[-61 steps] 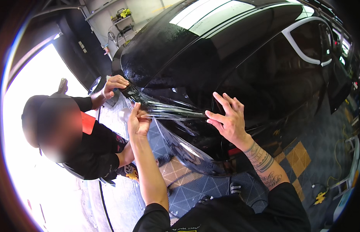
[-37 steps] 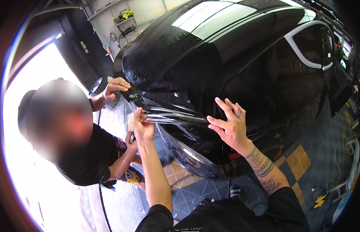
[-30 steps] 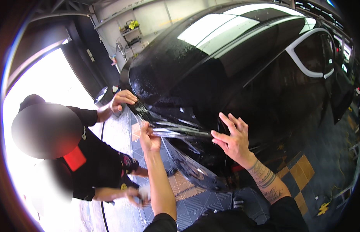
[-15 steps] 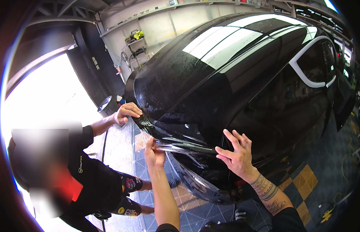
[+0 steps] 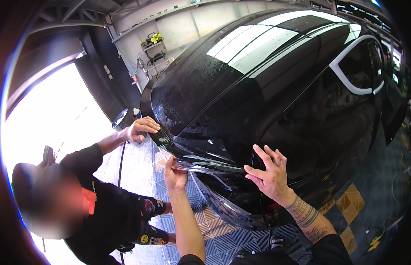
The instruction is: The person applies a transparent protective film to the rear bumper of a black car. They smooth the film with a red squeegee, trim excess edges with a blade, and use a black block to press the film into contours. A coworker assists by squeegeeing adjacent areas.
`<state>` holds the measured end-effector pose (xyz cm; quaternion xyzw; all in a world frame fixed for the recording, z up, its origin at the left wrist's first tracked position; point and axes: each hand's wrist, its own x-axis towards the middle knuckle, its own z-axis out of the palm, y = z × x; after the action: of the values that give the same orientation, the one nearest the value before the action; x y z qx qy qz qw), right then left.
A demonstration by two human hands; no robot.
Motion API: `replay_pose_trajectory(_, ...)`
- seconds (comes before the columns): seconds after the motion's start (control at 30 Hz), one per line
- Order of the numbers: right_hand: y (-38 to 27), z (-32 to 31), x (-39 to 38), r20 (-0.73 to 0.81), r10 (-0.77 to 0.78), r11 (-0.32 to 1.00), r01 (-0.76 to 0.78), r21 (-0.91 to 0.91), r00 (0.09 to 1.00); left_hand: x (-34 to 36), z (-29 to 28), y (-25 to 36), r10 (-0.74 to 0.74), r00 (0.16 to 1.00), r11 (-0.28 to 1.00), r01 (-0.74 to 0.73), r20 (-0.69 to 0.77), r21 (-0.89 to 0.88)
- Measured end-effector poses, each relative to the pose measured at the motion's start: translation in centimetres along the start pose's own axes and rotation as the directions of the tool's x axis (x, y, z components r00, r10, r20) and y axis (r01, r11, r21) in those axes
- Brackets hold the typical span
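Observation:
A sheet of clear film (image 5: 210, 165) is pulled into shiny folds across the rear corner of the glossy black car (image 5: 241, 110). My left hand (image 5: 175, 176) is closed on the film's edge, with thumb and fingers pinched together. Further right, my right hand (image 5: 271, 174) rests with spread fingertips against the film and the dark panel, holding nothing. A co-worker's hand (image 5: 144, 128) lies on the car's edge beyond my left hand. Beads of water dot the black bodywork near that edge. Part of the film's border is lost in reflections.
The co-worker (image 5: 113, 198) in dark clothes stands close at my left. Below the film hangs the loose-looking bumper (image 5: 227, 212). Patterned floor tiles (image 5: 346, 207) surround the car. A bucket (image 5: 121, 118) and a wall shelf with a yellow-green machine (image 5: 152, 39) are behind.
The co-worker's head and body have shifted slightly. My view has moved a little, while both my hands keep their places on the film and the car.

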<state>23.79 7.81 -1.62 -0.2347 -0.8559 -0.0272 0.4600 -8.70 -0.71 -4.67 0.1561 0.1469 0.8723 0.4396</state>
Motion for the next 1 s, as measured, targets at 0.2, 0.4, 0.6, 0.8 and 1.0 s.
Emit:
replay_pose_trajectory(0.2, 0.0, -0.1, 0.0, 0.0, 0.001, 1.0, -0.001, -0.002, 1.0, -0.1, 0.2, -0.1, 0.015, 0.999, 1.0, -0.015, -0.05, 0.012)
replay_pose_trajectory(0.4, 0.1, -0.1, -0.1, 0.002, 0.0, 1.0, 0.0, 0.005, 1.0, -0.1, 0.5, -0.2, 0.037, 0.996, 0.999, -0.034, -0.082, 0.038)
replay_pose_trajectory(0.6, 0.1, 0.0, -0.1, 0.001, -0.002, 1.0, 0.002, 0.002, 1.0, -0.1, 0.6, -0.1, 0.033, 0.996, 0.999, -0.034, -0.083, -0.01)
replay_pose_trajectory(0.8, 0.1, 0.0, -0.1, -0.005, 0.0, 1.0, 0.0, 0.009, 1.0, -0.1, 1.3, -0.3, 0.054, 0.986, 0.999, -0.051, -0.157, 0.018)
replay_pose_trajectory(1.0, 0.1, 0.0, -0.1, -0.008, -0.003, 1.0, 0.004, 0.02, 1.0, -0.1, 1.4, -0.5, 0.069, 0.981, 0.997, -0.064, -0.179, 0.036)
